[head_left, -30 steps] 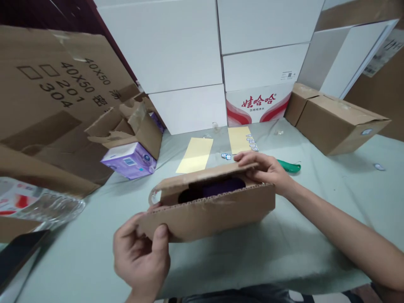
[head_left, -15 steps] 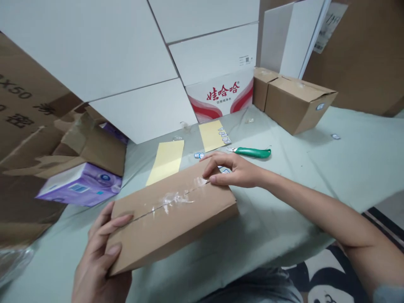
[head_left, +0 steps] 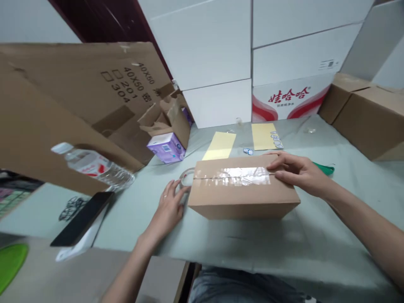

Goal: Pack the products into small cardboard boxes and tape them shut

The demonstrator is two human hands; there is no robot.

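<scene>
A closed brown cardboard box (head_left: 243,193) sits on the cloth-covered table in front of me, clear tape (head_left: 246,176) shining along its top seam. My right hand (head_left: 295,171) grips the box's right end, thumb on top and fingers curled near the far edge. Beside the left end, my left hand (head_left: 172,200) has its fingers and thumb bent around the near edge of a roll of clear tape (head_left: 187,176). The box hides part of that roll. Behind my right hand, a green utility knife (head_left: 325,169) is partly covered.
Yellow sheets (head_left: 219,145) and small stickers (head_left: 248,151) lie behind the box. A purple-and-white pack (head_left: 167,147), a water bottle (head_left: 97,166) and a black phone-like slab (head_left: 82,219) are leftward. White cartons (head_left: 217,103) line the back; another brown box (head_left: 362,111) stands right.
My left hand has let go of the box and moved to the tape roll. The box is now level and squared on the table. My view has swung left.
</scene>
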